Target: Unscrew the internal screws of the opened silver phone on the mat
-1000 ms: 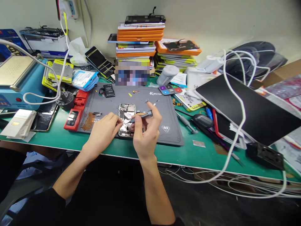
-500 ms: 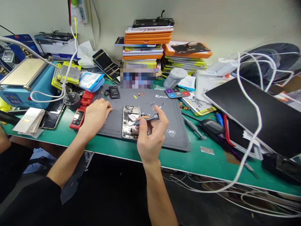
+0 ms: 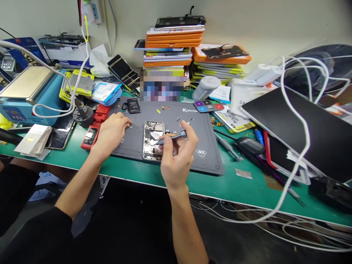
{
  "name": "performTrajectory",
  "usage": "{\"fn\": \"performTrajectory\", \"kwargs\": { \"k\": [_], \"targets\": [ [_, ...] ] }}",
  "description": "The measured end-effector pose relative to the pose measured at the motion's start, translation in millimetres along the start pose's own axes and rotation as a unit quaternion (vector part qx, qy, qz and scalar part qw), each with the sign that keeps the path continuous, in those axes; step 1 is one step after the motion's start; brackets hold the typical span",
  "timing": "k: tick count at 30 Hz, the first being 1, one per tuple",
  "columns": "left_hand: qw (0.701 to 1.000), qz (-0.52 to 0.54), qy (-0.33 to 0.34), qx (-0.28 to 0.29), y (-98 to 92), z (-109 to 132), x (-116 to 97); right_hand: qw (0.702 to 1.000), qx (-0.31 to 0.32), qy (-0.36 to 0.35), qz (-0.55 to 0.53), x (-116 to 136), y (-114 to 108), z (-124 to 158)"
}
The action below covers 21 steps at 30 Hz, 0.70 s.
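Observation:
An opened phone (image 3: 153, 140) with its insides exposed lies on a grey work mat (image 3: 203, 161). My right hand (image 3: 177, 157) is closed on a small grey screwdriver (image 3: 172, 138), whose tip points left onto the phone. My left hand (image 3: 111, 132) rests on the mat to the left of the phone, fingers curled with their tips pinched near small parts; what they hold, if anything, I cannot make out. A small black component (image 3: 134, 106) lies at the mat's far left corner.
A red tool (image 3: 92, 129) and a dark phone (image 3: 61, 132) lie left of the mat, with a blue machine (image 3: 24, 96) beyond. Stacked orange and yellow boxes (image 3: 172, 47) stand at the back. A black tablet (image 3: 305, 124), white cables (image 3: 299, 110) and another screwdriver (image 3: 228, 144) lie right.
My left hand left the phone and moved left onto the mat near small parts. The right hand stayed over the phone with the screwdriver. The view shifted slightly.

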<state>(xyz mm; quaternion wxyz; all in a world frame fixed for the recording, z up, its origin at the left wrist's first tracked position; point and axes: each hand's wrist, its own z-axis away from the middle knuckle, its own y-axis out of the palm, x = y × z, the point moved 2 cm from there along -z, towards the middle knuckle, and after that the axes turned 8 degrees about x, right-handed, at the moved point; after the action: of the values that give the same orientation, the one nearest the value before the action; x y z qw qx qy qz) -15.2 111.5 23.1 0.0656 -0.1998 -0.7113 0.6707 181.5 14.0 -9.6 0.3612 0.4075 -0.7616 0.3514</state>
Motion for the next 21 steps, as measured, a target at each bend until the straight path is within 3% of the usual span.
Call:
{"fn": "performTrajectory", "kwargs": {
  "k": [7,21],
  "targets": [
    [0.999,0.008,0.019,-0.025,1.7,0.7,2.9,1.0,0.005,0.005,-0.015,-0.9,0.0,0.2],
    [1.0,0.028,0.007,-0.01,-2.8,-1.3,5.9,1.0,0.007,0.011,-0.007,0.6,-0.1,0.1]
  ]
}}
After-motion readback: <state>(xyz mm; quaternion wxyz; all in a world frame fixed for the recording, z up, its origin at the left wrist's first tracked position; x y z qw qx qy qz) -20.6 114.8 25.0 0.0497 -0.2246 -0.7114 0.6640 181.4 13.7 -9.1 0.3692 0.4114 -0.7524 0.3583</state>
